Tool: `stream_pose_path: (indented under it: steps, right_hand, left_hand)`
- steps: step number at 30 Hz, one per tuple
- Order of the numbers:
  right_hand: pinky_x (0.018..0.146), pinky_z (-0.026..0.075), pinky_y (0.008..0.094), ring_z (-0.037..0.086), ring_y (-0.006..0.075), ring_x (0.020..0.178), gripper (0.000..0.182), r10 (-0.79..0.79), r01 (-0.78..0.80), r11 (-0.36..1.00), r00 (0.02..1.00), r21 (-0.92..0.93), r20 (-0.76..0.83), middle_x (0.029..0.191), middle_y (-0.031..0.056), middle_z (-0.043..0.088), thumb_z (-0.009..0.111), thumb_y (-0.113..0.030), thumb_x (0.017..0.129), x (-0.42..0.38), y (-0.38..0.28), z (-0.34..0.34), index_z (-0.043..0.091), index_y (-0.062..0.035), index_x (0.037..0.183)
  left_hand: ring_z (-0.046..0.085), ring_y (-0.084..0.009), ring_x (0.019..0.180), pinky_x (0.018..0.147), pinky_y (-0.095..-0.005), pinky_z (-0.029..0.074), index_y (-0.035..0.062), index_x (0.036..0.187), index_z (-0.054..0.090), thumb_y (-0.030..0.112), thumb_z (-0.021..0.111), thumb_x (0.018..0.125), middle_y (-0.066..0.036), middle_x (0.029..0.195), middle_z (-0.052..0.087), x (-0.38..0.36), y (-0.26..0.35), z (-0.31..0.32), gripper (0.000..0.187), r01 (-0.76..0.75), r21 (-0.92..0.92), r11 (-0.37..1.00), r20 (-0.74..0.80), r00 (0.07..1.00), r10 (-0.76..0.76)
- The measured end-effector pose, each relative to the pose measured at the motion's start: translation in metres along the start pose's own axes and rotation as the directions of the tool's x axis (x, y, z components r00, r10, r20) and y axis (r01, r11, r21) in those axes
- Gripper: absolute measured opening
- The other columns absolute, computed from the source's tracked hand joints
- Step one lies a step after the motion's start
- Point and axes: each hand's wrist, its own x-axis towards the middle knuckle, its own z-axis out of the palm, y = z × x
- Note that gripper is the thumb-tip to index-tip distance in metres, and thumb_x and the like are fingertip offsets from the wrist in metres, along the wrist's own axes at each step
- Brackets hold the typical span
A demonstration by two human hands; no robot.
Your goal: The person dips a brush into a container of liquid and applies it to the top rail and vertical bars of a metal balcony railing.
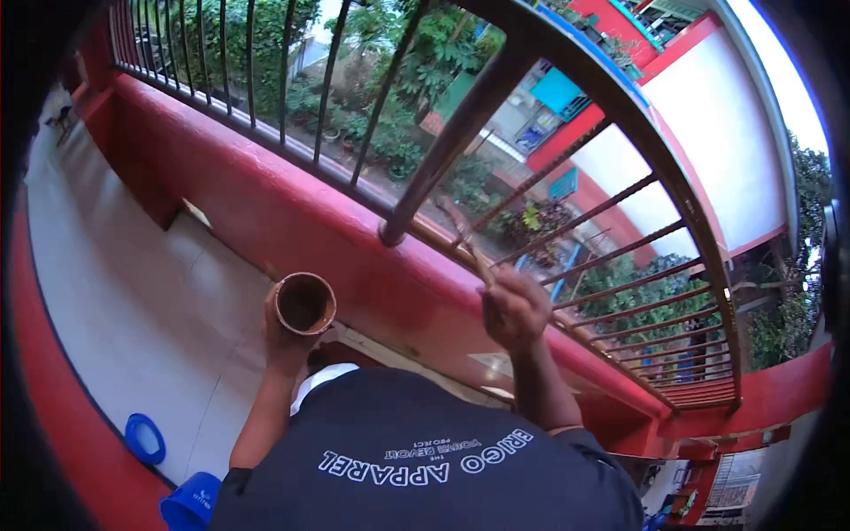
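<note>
My left hand (275, 329) is wrapped round a round paint cup (305, 303), its mouth tipped toward me. Brown paint coats the inside, and brown smears run along the rim. My right hand (516, 307) is closed on the pale handle of a paintbrush (481, 264). The brush's far end points up and away, overlapping the lower rail of the brown metal railing (447, 146). Around that spot the lower rail and the thin bars to the right look glossy brown.
The railing stands on a red low wall (257, 190) running across in front of me. On the tiled floor (133, 265) at left lie a blue lid (144, 439) and a blue bucket (189, 503). Plants and a red-and-white building show beyond the bars.
</note>
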Motion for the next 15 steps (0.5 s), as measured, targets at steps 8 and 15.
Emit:
stream_pose_path:
  steps: [8,15]
  right_hand:
    - [0.065,0.055,0.0358,0.069,0.0272,0.075,0.018,0.59,-0.593,0.805,0.805,0.027,0.063,0.082,0.0123,0.069,0.075,-0.002,0.07,-0.157,-0.019,-0.056,0.065,-0.0067,0.085]
    - [0.057,0.051,0.0355,0.064,0.0287,0.063,0.018,0.804,-0.807,0.571,0.587,-0.149,-0.099,0.072,0.0133,0.064,0.075,-0.002,0.067,-0.232,-0.02,-0.118,0.062,-0.0043,0.08]
  left_hand:
    - [0.058,-0.0198,0.104,0.091,-0.0353,0.049,0.0033,0.126,0.044,0.024,0.091,0.058,-0.007,0.114,0.058,-0.007,0.033,0.047,0.085,0.159,-0.269,0.95,0.09,0.986,-0.139]
    - [0.053,-0.0173,0.107,0.081,-0.0283,0.05,0.0025,0.129,0.043,0.017,0.084,0.07,-0.007,0.118,0.055,0.0,0.051,0.099,0.073,0.126,-0.422,0.898,0.177,0.983,-0.055]
